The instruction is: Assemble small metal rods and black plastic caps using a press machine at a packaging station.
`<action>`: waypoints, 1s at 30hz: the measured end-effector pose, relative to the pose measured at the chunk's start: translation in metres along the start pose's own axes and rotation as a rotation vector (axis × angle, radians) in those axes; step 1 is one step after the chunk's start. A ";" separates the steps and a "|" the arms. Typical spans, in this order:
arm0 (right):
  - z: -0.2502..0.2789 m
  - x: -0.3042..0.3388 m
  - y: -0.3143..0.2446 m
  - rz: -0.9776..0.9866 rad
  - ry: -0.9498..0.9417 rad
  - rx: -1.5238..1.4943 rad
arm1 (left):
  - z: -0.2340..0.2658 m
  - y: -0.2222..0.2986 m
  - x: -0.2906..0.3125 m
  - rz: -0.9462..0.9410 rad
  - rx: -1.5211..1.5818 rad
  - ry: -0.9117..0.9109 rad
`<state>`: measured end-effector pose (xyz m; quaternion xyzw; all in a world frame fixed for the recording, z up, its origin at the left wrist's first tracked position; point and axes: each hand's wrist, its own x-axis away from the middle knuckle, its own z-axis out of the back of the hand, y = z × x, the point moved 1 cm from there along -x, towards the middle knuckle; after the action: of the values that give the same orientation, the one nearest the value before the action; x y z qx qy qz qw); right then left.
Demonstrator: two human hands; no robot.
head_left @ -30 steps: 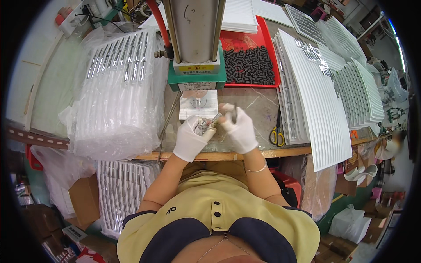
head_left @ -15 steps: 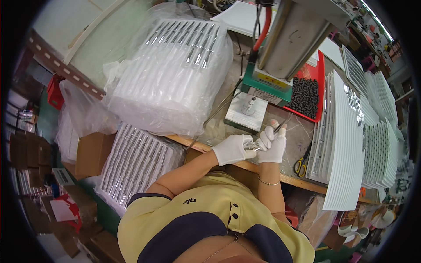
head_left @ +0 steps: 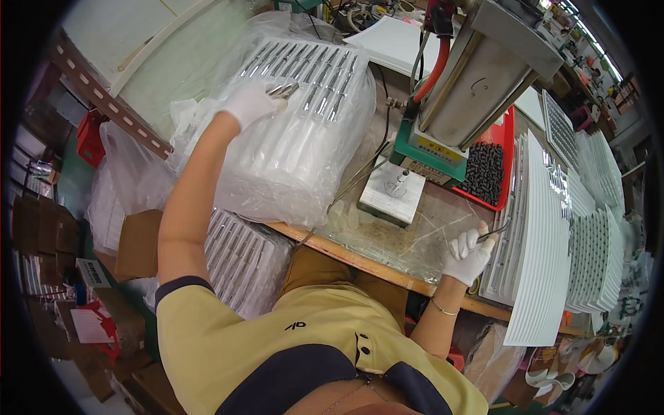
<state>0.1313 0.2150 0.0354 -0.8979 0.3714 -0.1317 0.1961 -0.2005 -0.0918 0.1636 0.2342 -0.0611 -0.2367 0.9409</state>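
Note:
My left hand (head_left: 250,105), in a white glove, is over the stack of white plastic trays (head_left: 249,166) at the left. Its fingers are closed on several short shiny metal tubes (head_left: 283,90). Similar tubes (head_left: 325,81) lie in rows in the top tray's slots, just right of that hand. My right hand (head_left: 467,257), in a white glove with bare fingertips, is closed on a thin dark curved tool (head_left: 494,233) above the bench's front right edge. Whether that tool is tweezers I cannot tell.
A green press with a metal cylinder (head_left: 460,83) stands over a pale block (head_left: 392,190) with an upright pin. Behind it a red tray (head_left: 507,166) holds black pieces (head_left: 484,173). White ridged trays (head_left: 539,256) stack at the right. Another tube tray (head_left: 242,259) sits low at the left.
My hands have parted from in front of the block. The left has swung up and left with the tubes to the tray stack; the right has moved right and down with the dark tool.

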 end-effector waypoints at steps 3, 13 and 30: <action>0.004 -0.003 0.001 0.012 0.080 0.041 | -0.025 -0.006 -0.051 0.020 -0.222 -0.047; 0.035 -0.014 -0.015 0.004 -0.008 0.087 | -0.032 -0.014 -0.082 0.096 -0.324 0.036; 0.041 0.009 0.000 0.065 0.148 2.415 | -0.031 -0.041 -0.054 -0.632 -0.278 0.439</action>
<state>0.1529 0.2191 -0.0002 -0.1170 0.0419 -0.4395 0.8896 -0.2582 -0.0855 0.1163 0.1571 0.2487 -0.4644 0.8353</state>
